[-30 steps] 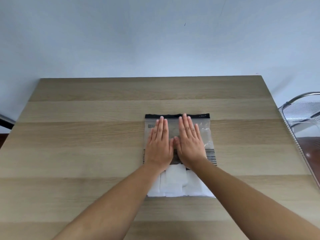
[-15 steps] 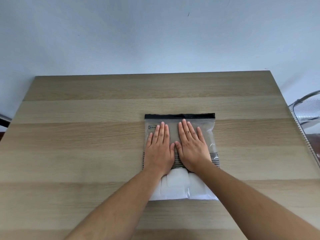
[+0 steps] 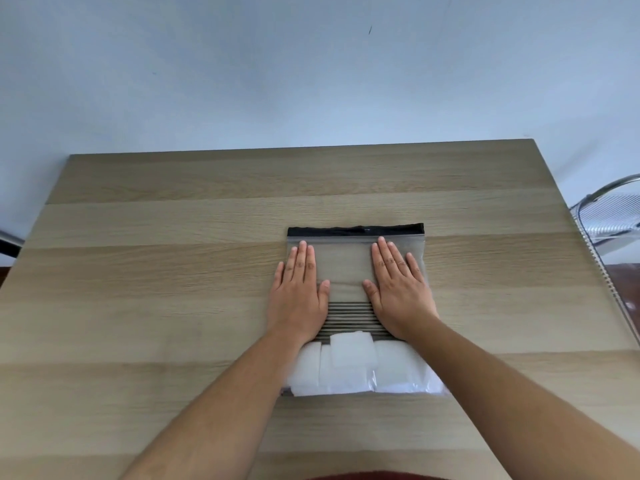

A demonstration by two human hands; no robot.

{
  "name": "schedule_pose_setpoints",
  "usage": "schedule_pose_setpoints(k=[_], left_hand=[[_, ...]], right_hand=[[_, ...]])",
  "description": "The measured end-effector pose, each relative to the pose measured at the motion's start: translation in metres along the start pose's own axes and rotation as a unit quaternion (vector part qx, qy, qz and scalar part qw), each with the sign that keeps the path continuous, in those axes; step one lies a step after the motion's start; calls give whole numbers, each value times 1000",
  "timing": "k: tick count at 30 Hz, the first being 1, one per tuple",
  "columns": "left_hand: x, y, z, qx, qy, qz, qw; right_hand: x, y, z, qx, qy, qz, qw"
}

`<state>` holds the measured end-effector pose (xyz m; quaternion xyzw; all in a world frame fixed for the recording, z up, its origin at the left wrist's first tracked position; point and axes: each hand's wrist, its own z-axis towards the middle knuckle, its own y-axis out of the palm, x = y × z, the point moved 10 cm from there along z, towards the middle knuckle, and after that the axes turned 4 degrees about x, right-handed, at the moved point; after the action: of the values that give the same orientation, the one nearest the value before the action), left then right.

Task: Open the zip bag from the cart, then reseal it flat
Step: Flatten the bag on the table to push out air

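Head view showed you well into the flattening: the zip bag (image 3: 349, 271) lay flat on the tabletop (image 3: 173, 271), its black zip strip (image 3: 356, 231) at the far edge, looking closed along most of its length, though a small ripple near the middle left me unsure it was fully sealed. Judging by that, the opening seemed done, and what remained was pressing the air out and checking the seal end to end.

Your left hand (image 3: 298, 289) lay palm down at the bag's left edge, fingers together and pointing toward the strip, partly over the tabletop beside the bag. Your right hand (image 3: 398, 289) lay palm down on the bag's right side. Neither grip was closed on anything; both were spread flat, pressing rather than holding. Between your hands the clear panel and a band of dark stripes (image 3: 349, 320) showed. White folded pads (image 3: 349, 368) bunched inside the bag's near end, under your wrists.
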<state>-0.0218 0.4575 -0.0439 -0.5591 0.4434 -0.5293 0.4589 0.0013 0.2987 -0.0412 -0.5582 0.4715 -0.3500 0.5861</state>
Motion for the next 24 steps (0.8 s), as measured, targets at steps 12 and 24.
schedule_pose_setpoints(k=[12,24], left_hand=[[-36,-12,1,-62,-32,-61,996],[29,-13,-92,-36,52,-73,995]], right_hand=[[78,-19,-18,-16,150,132,980],[-65,-2,-88,-49,-17,71,996]])
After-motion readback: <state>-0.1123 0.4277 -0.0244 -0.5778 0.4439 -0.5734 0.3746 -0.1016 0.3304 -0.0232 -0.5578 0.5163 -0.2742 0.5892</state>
